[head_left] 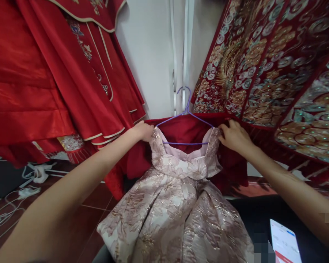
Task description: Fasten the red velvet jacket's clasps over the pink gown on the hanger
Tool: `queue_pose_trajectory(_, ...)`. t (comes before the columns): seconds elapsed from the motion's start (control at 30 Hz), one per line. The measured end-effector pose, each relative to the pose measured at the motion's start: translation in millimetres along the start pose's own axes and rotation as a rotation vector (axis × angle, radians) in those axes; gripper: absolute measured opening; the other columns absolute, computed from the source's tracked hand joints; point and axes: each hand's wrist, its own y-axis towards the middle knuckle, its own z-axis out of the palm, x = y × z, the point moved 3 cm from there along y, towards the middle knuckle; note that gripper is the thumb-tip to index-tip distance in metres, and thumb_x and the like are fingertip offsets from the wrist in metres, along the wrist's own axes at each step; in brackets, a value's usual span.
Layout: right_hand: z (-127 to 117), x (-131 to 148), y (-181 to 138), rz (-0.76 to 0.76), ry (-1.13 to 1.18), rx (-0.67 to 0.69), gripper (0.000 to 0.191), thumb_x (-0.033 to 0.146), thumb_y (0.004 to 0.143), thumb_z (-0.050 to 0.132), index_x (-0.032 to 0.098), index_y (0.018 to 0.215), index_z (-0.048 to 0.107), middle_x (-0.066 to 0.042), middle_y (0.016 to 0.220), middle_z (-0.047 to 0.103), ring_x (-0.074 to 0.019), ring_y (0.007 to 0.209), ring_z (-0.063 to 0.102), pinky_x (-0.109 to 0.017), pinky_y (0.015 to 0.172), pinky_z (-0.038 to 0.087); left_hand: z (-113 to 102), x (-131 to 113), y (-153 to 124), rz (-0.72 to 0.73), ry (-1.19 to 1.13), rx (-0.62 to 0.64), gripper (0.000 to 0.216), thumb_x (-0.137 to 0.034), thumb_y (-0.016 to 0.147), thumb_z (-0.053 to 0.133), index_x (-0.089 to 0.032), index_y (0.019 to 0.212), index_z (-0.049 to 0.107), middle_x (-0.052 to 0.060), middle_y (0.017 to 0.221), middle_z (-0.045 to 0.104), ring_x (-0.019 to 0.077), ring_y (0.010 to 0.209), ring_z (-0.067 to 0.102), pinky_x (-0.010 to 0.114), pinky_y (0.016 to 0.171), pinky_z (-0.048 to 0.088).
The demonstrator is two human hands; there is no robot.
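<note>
A clothing shop or dress storeroom, full of festive gowns.
Left of the pink dress (178, 204) on its hanger (185, 143) hang red satin robes (57, 73); right of it, red gowns (268, 62) with gold embroidery; behind it a white wall (150, 54).

Two slender forearms, bare to the elbow, left hand (144, 130), right hand (234, 137)

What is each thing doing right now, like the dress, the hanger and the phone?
pink dress: on the hanger, skirt spread out.
purple hanger: inside the dress's shoulders, hook pointing up.
left hand: fingers closed on one dress shoulder.
right hand: fingers closed on the other shoulder.
phone: screen lit.
red robes: hanging.
</note>
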Motion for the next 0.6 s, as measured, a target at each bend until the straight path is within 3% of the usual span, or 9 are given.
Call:
queue_pose_trajectory(0.1, -2, -8, 7, 0.025, 0.049, 0.176, 0.041, 0.038, 0.077, 0.058, 0.014, 0.109, 0.062, -0.017, 0.106, 0.061, -0.0314, 0.102, 0.057, -0.039, 0.082, 0.046, 4, 9, -3, 0.039, -0.129, 0.024, 0.053, -0.030, 0.078, 0.054, -0.009, 0.126, 0.049, 0.018, 0.115, 0.066, 0.0256, 0.098, 0.064, 0.029, 0.076, 0.044)
queue_pose_trajectory(0.23, -9, -10, 14, -0.022, 0.134, 0.441, 0.036, 0.044, 0.074, 0.059, 0.016, 0.097, 0.064, -0.011, 0.093, 0.068, -0.0263, 0.087, 0.064, -0.034, 0.074, 0.046, 11, 16, -12, 0.009, -0.186, -0.122, 0.038, -0.032, 0.089, 0.035, -0.011, 0.115, 0.053, 0.016, 0.112, 0.066, 0.0240, 0.095, 0.064, 0.030, 0.076, 0.046)
queue_pose_trajectory(0.37, -16, -12, 15, -0.117, 0.304, 0.585, 0.030, 0.041, 0.074, 0.061, 0.017, 0.091, 0.065, -0.008, 0.091, 0.072, -0.0226, 0.081, 0.066, -0.029, 0.071, 0.048, 11, 14, -20, 0.007, -0.107, -0.243, 0.046, -0.040, 0.094, 0.022, -0.013, 0.103, 0.057, 0.015, 0.102, 0.067, 0.0273, 0.093, 0.064, 0.036, 0.076, 0.045)
queue_pose_trajectory(0.47, -17, -15, 9, -0.151, 0.395, 0.549, 0.032, 0.040, 0.078, 0.057, 0.017, 0.100, 0.065, -0.007, 0.100, 0.072, -0.0220, 0.088, 0.067, -0.028, 0.076, 0.049, 9, 10, -21, 0.040, -0.012, -0.339, 0.045, -0.039, 0.094, 0.024, -0.012, 0.097, 0.060, 0.014, 0.095, 0.069, 0.0267, 0.094, 0.064, 0.036, 0.078, 0.042)
queue_pose_trajectory(0.6, -17, -12, -7, -0.033, 0.268, 0.328, 0.041, 0.041, 0.091, 0.039, 0.019, 0.116, 0.064, -0.010, 0.107, 0.071, -0.0274, 0.094, 0.067, -0.035, 0.079, 0.047, 12, 8, -18, 0.107, 0.095, -0.447, 0.041, -0.035, 0.094, 0.030, -0.011, 0.091, 0.062, 0.014, 0.087, 0.070, 0.0245, 0.088, 0.065, 0.037, 0.082, 0.038)
